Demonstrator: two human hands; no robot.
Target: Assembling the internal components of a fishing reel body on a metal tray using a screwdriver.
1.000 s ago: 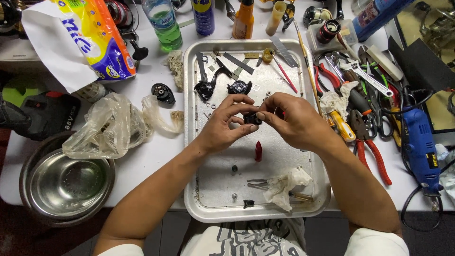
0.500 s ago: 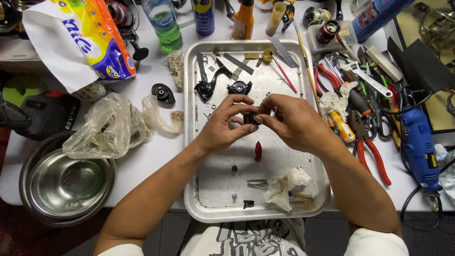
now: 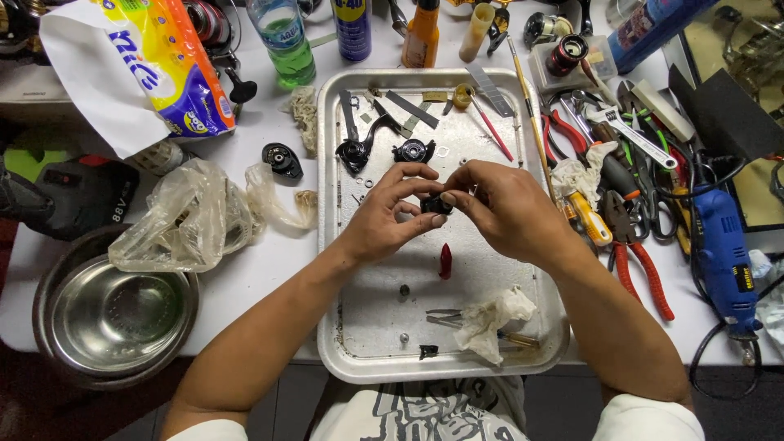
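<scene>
Over the middle of a metal tray [image 3: 335, 245], my left hand [image 3: 388, 214] and my right hand [image 3: 498, 208] meet, both pinching one small black part [image 3: 435, 204] between fingertips. Just below the hands a small red piece [image 3: 445, 260] lies on the tray. At the tray's far end rest a black handle part [image 3: 357, 151], a black round part [image 3: 413, 150], flat metal strips and small washers. A crumpled tissue [image 3: 490, 318] over tweezers lies at the near end, beside small screws.
Left of the tray: a crumpled plastic bag [image 3: 184, 220], a steel bowl [image 3: 114, 314], a tissue pack [image 3: 155, 65], a black cap [image 3: 282, 160]. Right: red-handled pliers [image 3: 641, 269], a wrench, a blue rotary tool [image 3: 723, 253]. Bottles and spray cans [image 3: 351, 28] stand behind.
Both hands stay over the tray on the small black part. The fingers have shifted only slightly.
</scene>
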